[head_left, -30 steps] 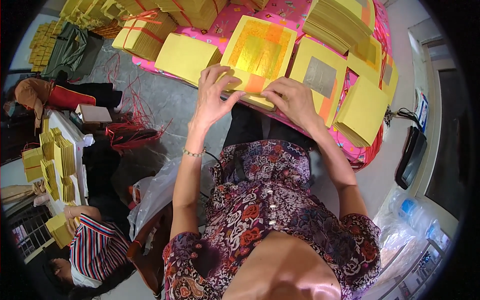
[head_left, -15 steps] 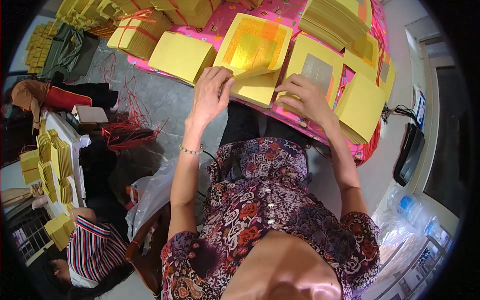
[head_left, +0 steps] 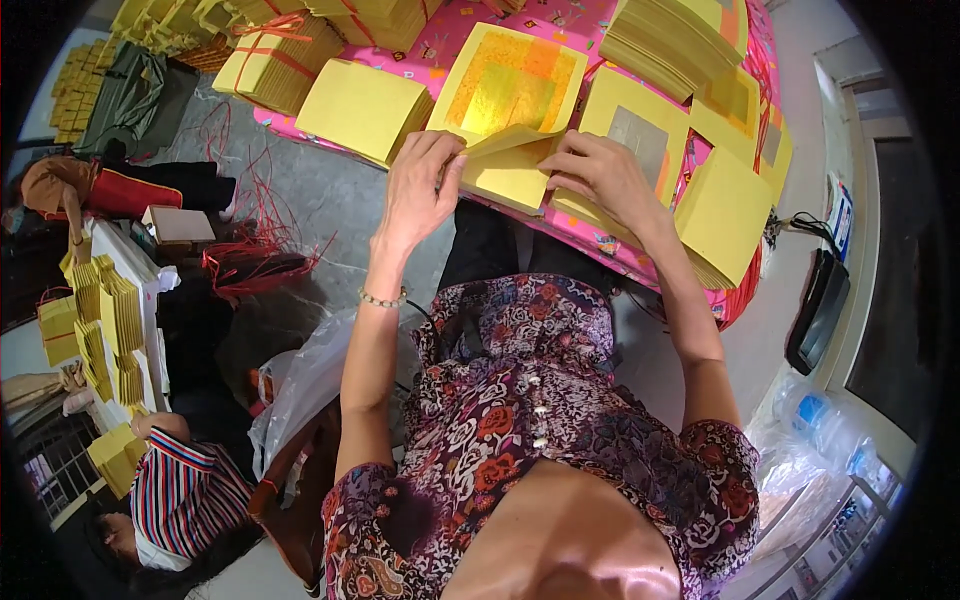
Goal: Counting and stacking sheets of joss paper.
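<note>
A yellow paper sheet with a gold and orange foil patch (head_left: 515, 80) lies on a stack of yellow paper (head_left: 505, 180), its near edge curled up. My left hand (head_left: 425, 180) pinches the near left corner of this sheet between thumb and fingers. By the near right corner, my right hand (head_left: 605, 180) hovers with bent fingers apart, the fingertips close to the raised edge. Whether they touch the paper is hard to see. Under and beyond that hand sits another yellow stack whose top sheet bears a silver patch (head_left: 638, 138).
More yellow paper stacks stand left (head_left: 362, 108) and right (head_left: 725, 210) on the pink patterned cloth (head_left: 590, 240). Red ties (head_left: 255, 265) lie on the grey floor. At left, a person in a striped shirt (head_left: 185, 495) sits by a white table; another person (head_left: 75, 190) is beyond.
My right hand has moved left and slightly up, from the silver-patched stack to the lifted sheet's right corner. My left hand keeps its pinch in nearly the same place.
</note>
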`<state>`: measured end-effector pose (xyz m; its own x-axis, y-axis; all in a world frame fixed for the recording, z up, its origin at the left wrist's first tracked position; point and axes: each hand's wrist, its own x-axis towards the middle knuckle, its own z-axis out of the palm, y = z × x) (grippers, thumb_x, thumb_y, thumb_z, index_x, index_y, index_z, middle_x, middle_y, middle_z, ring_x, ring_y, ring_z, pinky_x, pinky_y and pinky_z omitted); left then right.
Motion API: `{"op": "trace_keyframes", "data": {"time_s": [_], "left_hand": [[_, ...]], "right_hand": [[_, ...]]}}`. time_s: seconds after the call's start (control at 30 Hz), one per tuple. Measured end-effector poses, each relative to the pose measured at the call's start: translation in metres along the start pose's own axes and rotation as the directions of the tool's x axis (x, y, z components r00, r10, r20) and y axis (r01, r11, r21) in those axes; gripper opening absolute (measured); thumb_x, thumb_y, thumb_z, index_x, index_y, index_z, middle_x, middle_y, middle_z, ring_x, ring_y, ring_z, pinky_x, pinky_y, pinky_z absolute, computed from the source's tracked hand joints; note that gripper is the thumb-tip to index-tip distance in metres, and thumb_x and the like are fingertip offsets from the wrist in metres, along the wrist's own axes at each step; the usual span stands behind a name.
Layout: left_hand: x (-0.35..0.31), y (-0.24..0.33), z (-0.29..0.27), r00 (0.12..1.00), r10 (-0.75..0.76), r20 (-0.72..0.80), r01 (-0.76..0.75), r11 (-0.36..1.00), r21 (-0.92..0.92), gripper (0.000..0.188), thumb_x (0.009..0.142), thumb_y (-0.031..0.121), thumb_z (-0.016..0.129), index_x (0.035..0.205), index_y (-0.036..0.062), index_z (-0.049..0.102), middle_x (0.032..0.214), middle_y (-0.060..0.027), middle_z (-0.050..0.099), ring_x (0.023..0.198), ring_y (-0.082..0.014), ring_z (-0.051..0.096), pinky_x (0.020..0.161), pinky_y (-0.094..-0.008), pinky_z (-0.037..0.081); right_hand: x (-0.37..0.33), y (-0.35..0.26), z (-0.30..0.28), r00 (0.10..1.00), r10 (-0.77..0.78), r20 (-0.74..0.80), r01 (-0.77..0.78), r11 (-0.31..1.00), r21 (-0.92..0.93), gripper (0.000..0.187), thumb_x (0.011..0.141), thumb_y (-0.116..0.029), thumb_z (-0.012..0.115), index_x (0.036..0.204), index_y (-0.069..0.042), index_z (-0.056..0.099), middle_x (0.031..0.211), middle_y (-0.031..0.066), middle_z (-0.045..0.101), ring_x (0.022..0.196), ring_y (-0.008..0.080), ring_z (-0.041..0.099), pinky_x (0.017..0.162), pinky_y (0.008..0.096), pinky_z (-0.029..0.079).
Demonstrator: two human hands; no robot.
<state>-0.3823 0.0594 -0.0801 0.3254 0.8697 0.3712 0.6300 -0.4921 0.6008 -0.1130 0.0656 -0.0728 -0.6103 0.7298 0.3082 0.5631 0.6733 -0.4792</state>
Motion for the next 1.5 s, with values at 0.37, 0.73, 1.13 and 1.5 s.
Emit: {"op": "trace_keyframes", "data": {"time_s": [0.37, 0.73, 1.13, 1.5], "left_hand": [[-0.001, -0.003, 0.001, 1.0, -0.012, -0.004, 0.012, 1.0, -0.007, 0.009, 0.086, 0.008, 0.059, 0.091, 0.0004, 0.059, 0.09, -0.0142, 0.06, 0.088, -0.0351, 0.055, 0.077, -0.0423, 0.045], [-0.001, 0.003, -0.006, 0.999, -0.02, 0.046, 0.021, 0.999, -0.026, 0.014, 0.083, 0.013, 0.064, 0.093, 0.0026, 0.065, 0.099, -0.0114, 0.063, 0.099, -0.031, 0.056, 0.086, -0.0394, 0.046], [-0.003, -0.005, -0.013, 0.985, -0.026, 0.17, 0.039, 0.997, -0.069, 0.024, 0.077, 0.018, 0.075, 0.097, 0.0076, 0.068, 0.114, -0.0089, 0.061, 0.113, -0.0287, 0.051, 0.096, -0.0388, 0.043], [-0.004, -0.01, -0.01, 0.989, -0.027, 0.146, 0.042, 0.994, -0.1, 0.021, 0.076, 0.016, 0.075, 0.095, 0.0071, 0.069, 0.113, -0.0083, 0.061, 0.112, -0.0281, 0.051, 0.095, -0.0382, 0.043]], "right_hand": [[0.002, 0.001, -0.003, 0.999, 0.009, 0.04, -0.009, 1.0, 0.01, 0.021, 0.078, -0.024, 0.071, 0.094, -0.01, 0.069, 0.086, 0.0053, 0.059, 0.079, 0.025, 0.062, 0.067, 0.0361, 0.05], [0.001, -0.001, 0.004, 0.997, 0.067, -0.025, -0.065, 0.995, 0.077, 0.014, 0.085, -0.018, 0.067, 0.092, -0.007, 0.069, 0.087, 0.0064, 0.064, 0.078, 0.025, 0.064, 0.066, 0.0346, 0.05], [-0.007, -0.021, 0.028, 0.878, 0.442, -0.185, -0.325, 0.832, 0.449, 0.015, 0.089, -0.014, 0.066, 0.097, -0.002, 0.069, 0.089, 0.0098, 0.071, 0.075, 0.0154, 0.068, 0.064, 0.0283, 0.05], [-0.02, -0.038, 0.039, 0.815, 0.576, -0.071, -0.423, 0.673, 0.606, 0.041, 0.08, -0.022, 0.078, 0.113, -0.003, 0.062, 0.086, 0.0055, 0.065, 0.074, 0.0107, 0.06, 0.069, 0.0256, 0.05]]}}
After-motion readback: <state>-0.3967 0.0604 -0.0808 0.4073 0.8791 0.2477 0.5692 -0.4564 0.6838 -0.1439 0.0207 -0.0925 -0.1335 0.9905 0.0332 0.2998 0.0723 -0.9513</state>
